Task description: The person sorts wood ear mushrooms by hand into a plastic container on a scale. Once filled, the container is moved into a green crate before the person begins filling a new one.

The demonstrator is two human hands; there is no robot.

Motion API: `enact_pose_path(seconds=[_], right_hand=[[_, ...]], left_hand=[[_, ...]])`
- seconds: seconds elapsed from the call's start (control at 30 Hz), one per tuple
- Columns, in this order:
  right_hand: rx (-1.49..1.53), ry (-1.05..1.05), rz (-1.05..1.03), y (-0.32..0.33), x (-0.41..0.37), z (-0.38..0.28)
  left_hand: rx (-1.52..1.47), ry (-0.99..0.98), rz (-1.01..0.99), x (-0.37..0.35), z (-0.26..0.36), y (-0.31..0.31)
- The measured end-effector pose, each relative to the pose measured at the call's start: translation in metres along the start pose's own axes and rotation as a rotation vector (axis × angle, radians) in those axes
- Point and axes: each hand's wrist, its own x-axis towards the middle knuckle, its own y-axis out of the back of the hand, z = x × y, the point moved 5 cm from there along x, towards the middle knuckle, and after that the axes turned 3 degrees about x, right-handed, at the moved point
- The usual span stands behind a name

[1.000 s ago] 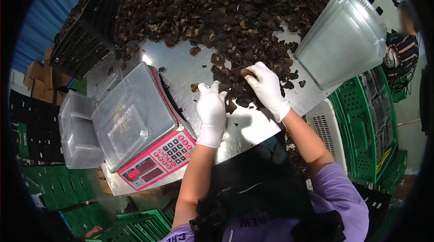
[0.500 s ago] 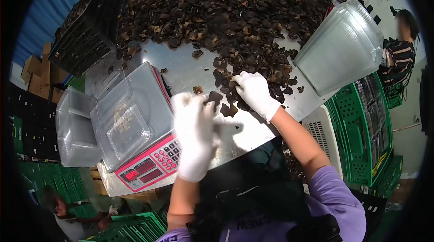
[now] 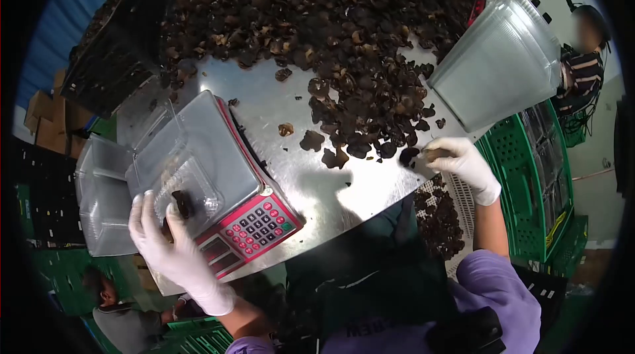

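My left hand [image 3: 173, 251], in a white glove, is over the clear plastic tray [image 3: 205, 189] on the weighing scale [image 3: 228, 149]. Its fingers curl around dark wood ear mushroom, and one piece [image 3: 180, 203] shows at the fingertips. Near the table's front edge, my gloved right hand [image 3: 466, 165] pinches a brownish piece of wood ear mushroom [image 3: 436, 154], with a darker piece [image 3: 409, 156] just beyond the fingertips. Loose wood ears [image 3: 360, 106] spread across the metal table [image 3: 264, 96] between the hands, trailing from a large heap [image 3: 297, 10] behind.
Stacked clear containers [image 3: 499, 63] stand at the right, beside green crates [image 3: 526, 189]. More clear containers [image 3: 109, 202] sit left of the scale. A black crate [image 3: 119, 43] leans at the back left. Below the table edge is a white basket [image 3: 463, 202] with mushrooms. Two people [image 3: 582, 76] [image 3: 122, 314] are nearby.
My left hand has moved left from the table to the tray on the scale. My right hand has left the loose mushrooms and moved right and nearer, now pinching a piece.
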Motion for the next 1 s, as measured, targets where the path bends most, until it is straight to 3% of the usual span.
enact_pose_path(seconds=[0.07,0.13,0.2,0.27,0.33,0.4,0.47,0.5,0.53,0.6,0.63,0.7,0.77,0.83,0.87,0.97,1.0], right_hand=[[0.304,0.077,0.026,0.016,-0.005,0.02],[0.339,0.09,0.077,0.017,0.002,0.031],[0.561,0.183,0.046,0.003,0.016,0.025],[0.594,0.243,0.011,-0.009,0.031,0.025],[0.622,0.245,-0.042,-0.02,0.042,0.018],[0.35,0.188,-0.064,-0.026,0.032,0.005],[-0.103,0.202,-0.248,-0.025,0.009,-0.003],[-0.339,0.141,-0.264,-0.018,-0.007,-0.006],[-0.761,0.276,-0.14,-0.007,-0.019,-0.005],[-1.199,0.289,0.21,0.01,-0.028,-0.005],[-1.072,0.32,0.303,0.016,-0.025,-0.004],[-0.772,0.38,0.386,0.012,-0.007,-0.005],[-0.783,0.594,0.428,-0.015,0.018,-0.011],[-0.798,0.699,0.416,-0.037,0.048,-0.012],[-0.865,0.727,0.453,-0.047,0.061,-0.016],[-1.016,0.742,0.52,-0.057,0.094,-0.007],[-0.998,0.737,0.514,-0.056,0.1,-0.005]], left_hand=[[-0.311,-0.124,-0.137,-0.013,0.049,-0.013],[-0.37,-0.299,-0.516,-0.037,0.102,-0.053],[-0.307,-0.319,-0.707,-0.059,0.136,-0.111],[-0.151,-0.415,-0.618,-0.084,0.146,-0.153],[-0.07,-0.38,-0.646,-0.095,0.153,-0.181],[0.008,-0.348,-0.672,-0.099,0.153,-0.193],[-0.042,-0.277,-0.771,-0.099,0.148,-0.201],[-0.048,-0.282,-0.594,-0.103,0.143,-0.202],[-0.047,-0.278,-0.595,-0.105,0.139,-0.201],[-0.256,-0.238,-0.417,-0.102,0.131,-0.193],[-0.361,-0.039,-0.585,-0.092,0.131,-0.187],[-0.625,0.026,-0.536,-0.088,0.133,-0.166],[-0.721,0.086,-0.54,-0.093,0.13,-0.162],[-1.166,0.573,-0.788,-0.117,0.116,-0.182],[-1.217,0.587,-0.775,-0.123,0.114,-0.184],[-0.755,0.231,-0.643,-0.115,0.127,-0.167],[-0.72,0.225,-0.687,-0.12,0.133,-0.17]])
